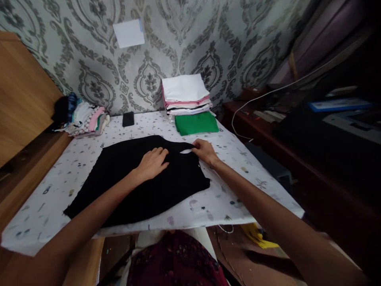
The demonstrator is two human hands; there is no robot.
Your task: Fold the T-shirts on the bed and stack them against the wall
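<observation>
A black sleeveless top lies spread out over the white patterned cloth on the table. My left hand rests palm down on the middle of it, fingers stretched out. At the top's far right edge, my right hand pinches a narrow strip of the fabric beside a small gap where the white cloth shows through. The lower right corner of the top lies loose, and its near edge comes close to the table's front edge.
Behind the top stands a stack of folded white and pink cloths, with a folded green cloth in front. A dark phone-like object and piled clothes lie to the left. A white cable hangs at right.
</observation>
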